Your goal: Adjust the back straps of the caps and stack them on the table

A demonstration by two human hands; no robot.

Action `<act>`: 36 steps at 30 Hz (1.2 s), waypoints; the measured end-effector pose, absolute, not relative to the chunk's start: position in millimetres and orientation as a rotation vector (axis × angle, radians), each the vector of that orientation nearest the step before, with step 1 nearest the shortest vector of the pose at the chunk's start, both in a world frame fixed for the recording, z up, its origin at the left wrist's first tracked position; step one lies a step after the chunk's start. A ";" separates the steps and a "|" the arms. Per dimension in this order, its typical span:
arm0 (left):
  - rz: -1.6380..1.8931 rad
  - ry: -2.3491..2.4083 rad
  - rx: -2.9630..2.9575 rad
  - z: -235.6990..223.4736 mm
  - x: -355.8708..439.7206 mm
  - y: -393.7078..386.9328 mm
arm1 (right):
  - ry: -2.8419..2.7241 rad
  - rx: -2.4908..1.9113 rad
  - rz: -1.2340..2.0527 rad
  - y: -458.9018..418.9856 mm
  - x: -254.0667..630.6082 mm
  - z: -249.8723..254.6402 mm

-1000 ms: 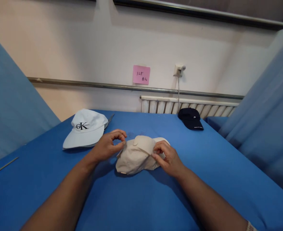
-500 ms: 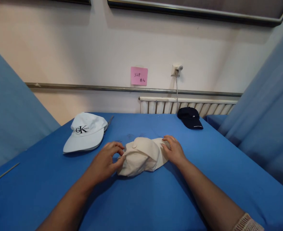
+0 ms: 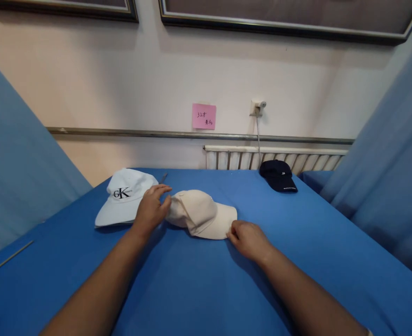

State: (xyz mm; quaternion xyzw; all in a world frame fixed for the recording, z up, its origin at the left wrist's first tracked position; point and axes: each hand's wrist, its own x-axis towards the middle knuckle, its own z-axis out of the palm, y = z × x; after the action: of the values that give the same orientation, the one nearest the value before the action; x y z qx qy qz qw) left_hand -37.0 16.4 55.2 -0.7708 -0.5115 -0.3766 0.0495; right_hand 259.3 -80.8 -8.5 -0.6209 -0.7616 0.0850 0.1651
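A cream baseball cap [image 3: 195,212] lies on the blue-covered table [image 3: 199,289], crown up and brim pointing right. Its back part looks a bit folded in. My right hand [image 3: 250,240] pinches the near right corner of the brim, fingers curled. At the cap's back end is my left hand [image 3: 152,210], its fingers stretched and thumb apart; whether it touches the fabric I cannot tell. Just behind that hand, on the left, rests a pale blue cap [image 3: 125,196] with dark letters on its front, partly covered by the hand.
A navy cap [image 3: 279,175] sits at the far right of the table. A thin stick [image 3: 8,260] lies near the left edge. Blue curtains [image 3: 395,154] hang on both sides. Behind the table are a radiator [image 3: 234,158], a rail [image 3: 139,134] and a plugged-in socket [image 3: 257,108].
The cream cap has turned from a tilted, crumpled pose to crown up, and sits farther back. My left hand has moved away from me; my right fingers have closed on the brim.
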 end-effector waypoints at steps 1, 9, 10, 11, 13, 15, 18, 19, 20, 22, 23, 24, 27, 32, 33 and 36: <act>-1.182 -1.535 -2.329 49.5 -36.9 10.0 | -2.126 -1.762 0.202 -80.3 257.9 -9.6; -0.893 -1.305 -2.537 34.8 -23.6 -37.1 | -2.003 -1.534 0.174 -59.8 262.2 -29.1; -0.871 -1.297 -2.524 35.2 -21.7 -36.8 | -2.005 -1.523 0.202 -58.5 261.6 -32.1; -0.851 -1.287 -2.512 35.5 -20.3 -35.8 | -1.994 -1.518 0.221 -57.7 260.6 -34.9; -0.824 -1.260 -2.502 35.9 -19.3 -33.4 | -1.921 -1.531 0.235 -57.0 258.3 -39.7; -0.836 -1.237 -2.499 36.2 -20.6 -31.8 | -1.804 -1.573 0.246 -56.1 256.9 -43.5; -0.961 -1.225 -2.473 36.5 -25.4 -29.9 | -1.593 -1.631 0.381 -52.1 256.9 -47.4; -1.007 -1.228 -2.466 36.5 -27.1 -28.9 | -1.510 -1.626 0.473 -50.1 257.1 -48.1; -1.044 -1.232 -2.463 36.4 -28.6 -27.7 | -1.418 -1.610 0.582 -48.0 257.3 -48.3; -1.078 -1.244 -2.477 35.7 -30.7 -24.9 | -1.214 -1.551 0.826 -44.8 257.3 -46.8; -1.083 -1.247 -2.487 35.2 -31.4 -23.6 | -1.114 -1.508 0.948 -44.2 257.2 -45.1; -1.087 -1.250 -2.495 34.5 -32.0 -22.3 | -1.021 -1.463 1.063 -44.5 257.0 -43.0; -1.107 -1.284 -2.501 32.2 -33.8 -19.2 | -0.838 -1.309 1.360 -48.9 256.7 -35.8; -1.292 -1.501 -2.423 28.5 -39.0 -16.2 | -0.630 -1.139 1.472 -56.0 255.7 -32.6; -1.379 -1.561 -2.387 28.0 -39.4 -16.1 | -0.596 -1.115 1.449 -56.3 255.7 -33.2; -1.743 -1.854 -2.263 26.5 -35.6 -18.1 | -0.557 -1.045 1.351 -56.2 256.7 -34.3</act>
State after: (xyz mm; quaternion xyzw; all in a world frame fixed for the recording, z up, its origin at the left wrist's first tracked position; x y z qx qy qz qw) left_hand -35.6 -18.1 26.5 -0.6588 -0.5397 -0.5074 -0.1314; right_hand 256.7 -56.2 -34.3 -0.4552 -0.2425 0.5883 0.6228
